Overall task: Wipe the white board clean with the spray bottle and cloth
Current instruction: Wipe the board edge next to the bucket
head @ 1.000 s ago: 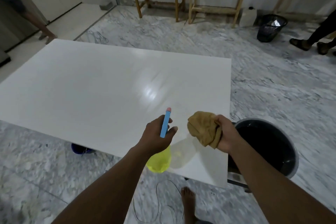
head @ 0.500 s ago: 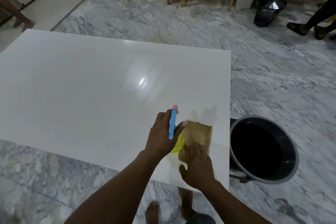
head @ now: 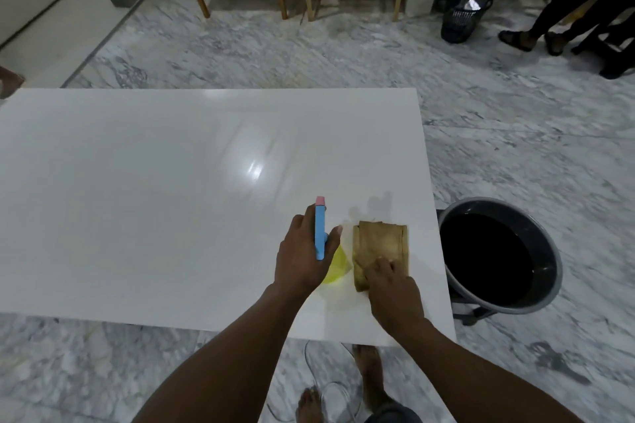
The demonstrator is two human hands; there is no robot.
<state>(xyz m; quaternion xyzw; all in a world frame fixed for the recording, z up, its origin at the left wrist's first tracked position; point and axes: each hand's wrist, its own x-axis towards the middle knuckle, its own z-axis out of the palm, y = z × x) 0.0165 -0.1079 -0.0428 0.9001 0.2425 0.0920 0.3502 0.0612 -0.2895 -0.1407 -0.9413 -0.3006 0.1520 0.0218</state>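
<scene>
white board (head: 171, 189) lies flat and raised above the marble floor (head: 515, 134), filling the left and centre of the view, with a dark bucket (head: 549, 271) just beside its right edge. left hand (head: 302, 257), its fingers (head: 299, 220) wrapped around a spray bottle (head: 320, 233) with blue head and yellow body, holds it over the board's near right part. right hand (head: 395, 292), fingers spread flat, presses a folded tan cloth (head: 379, 244) onto the board beside the bottle.
</scene>
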